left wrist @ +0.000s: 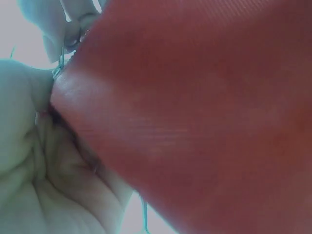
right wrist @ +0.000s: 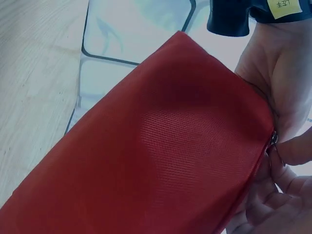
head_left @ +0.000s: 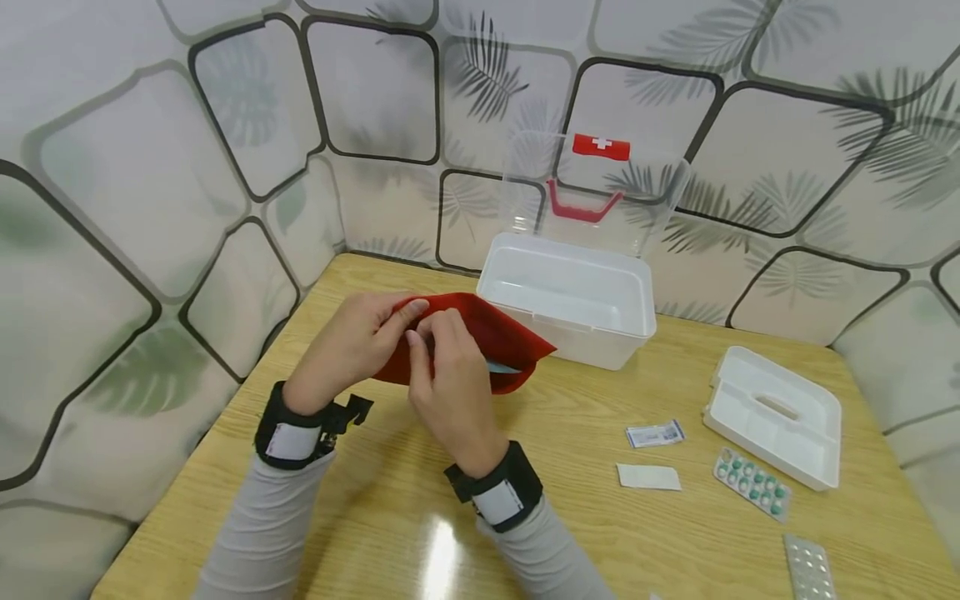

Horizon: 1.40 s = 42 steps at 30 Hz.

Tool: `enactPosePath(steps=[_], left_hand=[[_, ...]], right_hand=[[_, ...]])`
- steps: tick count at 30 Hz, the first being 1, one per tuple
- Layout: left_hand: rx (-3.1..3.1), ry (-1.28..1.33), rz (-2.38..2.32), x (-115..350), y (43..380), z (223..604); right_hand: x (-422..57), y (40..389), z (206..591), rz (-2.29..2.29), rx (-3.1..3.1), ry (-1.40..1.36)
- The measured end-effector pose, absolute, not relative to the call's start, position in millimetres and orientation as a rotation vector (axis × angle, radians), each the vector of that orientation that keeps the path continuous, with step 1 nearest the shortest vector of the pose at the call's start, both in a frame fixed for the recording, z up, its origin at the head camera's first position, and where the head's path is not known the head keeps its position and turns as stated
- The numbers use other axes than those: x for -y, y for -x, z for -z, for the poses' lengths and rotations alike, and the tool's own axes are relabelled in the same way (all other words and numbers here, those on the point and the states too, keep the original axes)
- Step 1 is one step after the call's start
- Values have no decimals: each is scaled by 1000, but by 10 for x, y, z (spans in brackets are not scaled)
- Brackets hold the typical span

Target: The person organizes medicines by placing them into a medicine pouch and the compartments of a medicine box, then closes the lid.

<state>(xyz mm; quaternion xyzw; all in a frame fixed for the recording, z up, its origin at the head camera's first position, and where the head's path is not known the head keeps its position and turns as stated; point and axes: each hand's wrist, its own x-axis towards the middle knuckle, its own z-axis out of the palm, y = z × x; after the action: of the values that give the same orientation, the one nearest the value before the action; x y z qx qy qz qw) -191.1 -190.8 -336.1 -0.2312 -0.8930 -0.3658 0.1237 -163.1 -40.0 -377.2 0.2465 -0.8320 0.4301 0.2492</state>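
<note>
A red zip pouch (head_left: 517,333) is held above the table with its mouth gaping, and a light blue item (head_left: 501,367) shows inside. My left hand (head_left: 352,337) grips the pouch's left end, thumb on top near the zipper's end. Close beside it, my right hand (head_left: 453,379) pinches the small metal zipper pull (right wrist: 274,139) at that corner. In the left wrist view the pouch's red side fills most of the picture, hiding what lies behind it.
Behind the pouch stands a white first-aid box (head_left: 633,329), its clear lid raised. To the right lie a white tray (head_left: 825,425), a blister pack with green capsules (head_left: 752,483), a silver blister pack (head_left: 810,568), a printed sachet (head_left: 655,434) and a plain white packet (head_left: 648,477).
</note>
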Motion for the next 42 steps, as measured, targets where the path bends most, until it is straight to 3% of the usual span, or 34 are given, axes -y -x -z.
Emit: enactPosePath(steps=[11,31,42], left_hand=[[2605,582,1174,1845,1890,3349],[2538,608,985,2083,1806,3218],[2475,671,1015,2281,1776,3181]], right_hand=[[353,1649,3746,-1309,2210,-616],[236,1715,3707,-1075,2260,-495],[214,1806,3783,-1255,2193,-635]])
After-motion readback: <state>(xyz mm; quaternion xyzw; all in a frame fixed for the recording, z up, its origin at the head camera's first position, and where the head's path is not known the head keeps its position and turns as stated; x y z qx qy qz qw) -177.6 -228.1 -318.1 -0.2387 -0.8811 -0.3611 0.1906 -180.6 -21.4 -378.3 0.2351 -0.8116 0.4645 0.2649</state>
